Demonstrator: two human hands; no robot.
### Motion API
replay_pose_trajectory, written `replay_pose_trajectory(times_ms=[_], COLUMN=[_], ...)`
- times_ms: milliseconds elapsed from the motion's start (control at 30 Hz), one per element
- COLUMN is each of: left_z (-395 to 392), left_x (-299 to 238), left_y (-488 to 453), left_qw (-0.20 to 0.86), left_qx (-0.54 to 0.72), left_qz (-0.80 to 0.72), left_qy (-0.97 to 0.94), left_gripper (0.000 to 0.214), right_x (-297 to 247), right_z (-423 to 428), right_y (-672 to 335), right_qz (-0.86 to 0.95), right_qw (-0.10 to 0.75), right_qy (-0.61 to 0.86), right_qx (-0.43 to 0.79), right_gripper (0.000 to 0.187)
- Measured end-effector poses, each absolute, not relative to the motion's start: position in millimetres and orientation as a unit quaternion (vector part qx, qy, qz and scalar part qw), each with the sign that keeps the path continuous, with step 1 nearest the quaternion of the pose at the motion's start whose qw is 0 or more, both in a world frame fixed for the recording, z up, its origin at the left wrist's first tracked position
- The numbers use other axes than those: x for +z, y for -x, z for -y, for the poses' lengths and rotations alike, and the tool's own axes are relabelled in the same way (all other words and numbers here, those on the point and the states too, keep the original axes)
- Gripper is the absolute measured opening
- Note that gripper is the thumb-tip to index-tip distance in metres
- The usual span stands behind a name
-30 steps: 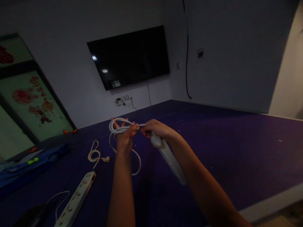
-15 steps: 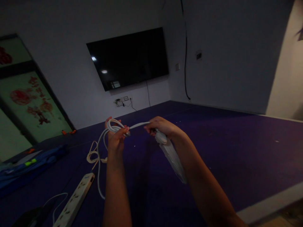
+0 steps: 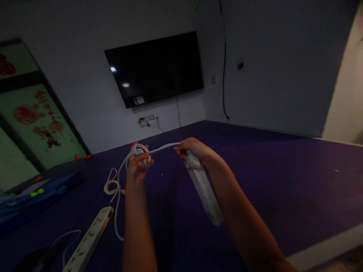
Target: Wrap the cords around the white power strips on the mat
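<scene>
My left hand (image 3: 138, 162) is closed around a coil of white power cable (image 3: 141, 148), its thumb pressing across the loops. From that coil, one stretch of cable runs over to my right hand (image 3: 193, 150), which pinches it between thumb and fingers. Under my right hand hangs a long white body (image 3: 204, 192) that looks like a power strip, tilted and partly hidden by the wrist. A loose length of the cable drops from the left hand down beside the left forearm.
Another white power strip (image 3: 92, 238) lies on the purple surface (image 3: 272, 177) at lower left, its cream cord (image 3: 111, 186) coiled beyond it. Blue cloth (image 3: 56, 187) lies at far left. A television (image 3: 155, 70) hangs on the back wall, with sockets (image 3: 147, 120) below.
The coil in my left hand has become tighter and rounder, with the fingers wrapped further around it. The white body under my right hand has swung slightly downward.
</scene>
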State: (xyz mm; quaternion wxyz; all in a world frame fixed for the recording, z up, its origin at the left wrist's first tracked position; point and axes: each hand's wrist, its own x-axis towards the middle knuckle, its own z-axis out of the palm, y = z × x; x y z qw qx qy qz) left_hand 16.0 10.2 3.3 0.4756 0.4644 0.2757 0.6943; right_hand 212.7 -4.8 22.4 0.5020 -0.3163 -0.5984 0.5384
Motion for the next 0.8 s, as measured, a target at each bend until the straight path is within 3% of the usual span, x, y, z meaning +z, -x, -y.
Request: replay_pose_trajectory(times_ms=[167, 300, 533, 667, 733, 800], left_z=[-5, 1, 21, 34, 30, 17], left_x=[7, 6, 12, 22, 21, 12], left_y=[-17, -13, -13, -5, -2, -2], left_qw=[0.391, 0.426, 0.47, 0.339, 0.256, 0.252], left_qx=[0.723, 0.667, 0.514, 0.549, 0.576, 0.555], left_qz=[-0.282, -0.297, -0.383, -0.419, -0.445, -0.474], left_qy=[-0.495, -0.535, -0.607, -0.639, -0.637, -0.636], left_gripper=[0.076, 0.064, 0.05, 0.049, 0.06, 0.084], right_x=[22, 23, 23, 23, 24, 25], right_z=[2, 4, 1, 1, 3, 5], right_y=[-213, -211, -213, -217, -218, -220], right_qz=[0.586, 0.585, 0.529, 0.511, 0.519, 0.528], right_qw=[0.517, 0.549, 0.694, 0.735, 0.742, 0.746], right_qy=[0.294, 0.249, 0.195, 0.174, 0.167, 0.161], right_qx=[0.55, 0.543, 0.449, 0.41, 0.39, 0.373], right_gripper=[0.025, 0.025, 0.023, 0.022, 0.022, 0.022])
